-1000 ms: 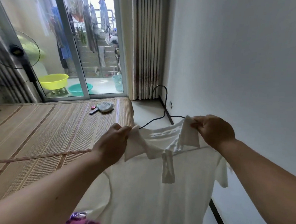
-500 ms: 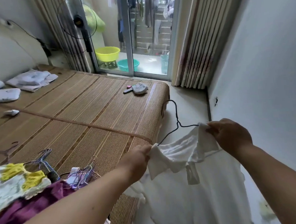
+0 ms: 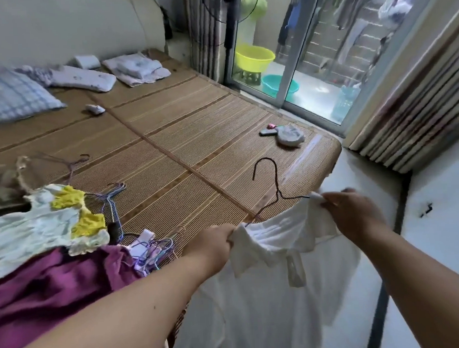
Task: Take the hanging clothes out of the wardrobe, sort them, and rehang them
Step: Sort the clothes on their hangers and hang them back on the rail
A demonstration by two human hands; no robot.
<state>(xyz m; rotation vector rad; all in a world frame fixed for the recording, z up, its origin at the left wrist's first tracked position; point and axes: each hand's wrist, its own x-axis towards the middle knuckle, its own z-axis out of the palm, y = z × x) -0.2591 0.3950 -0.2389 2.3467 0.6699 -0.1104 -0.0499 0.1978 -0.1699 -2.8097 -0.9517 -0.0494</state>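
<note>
A white collared shirt hangs on a dark wire hanger beside the bed's near corner. My left hand pinches the shirt's left shoulder at the collar. My right hand pinches the right shoulder by the hanger's arm. The hanger's hook sticks up over the bed mat. On the bed to the left lie a purple garment, a pale garment with yellow patches and a tangle of empty wire hangers.
The woven mat bed carries pillows and folded cloths at its head, a remote and a grey bundle near the far corner. A fan, curtains and a glass door with basins stand behind. A white wall is at the right.
My view has swung left from the wall towards the bed. Both hands have kept their hold on the shirt's shoulders and carried it along, close to the bed's corner.
</note>
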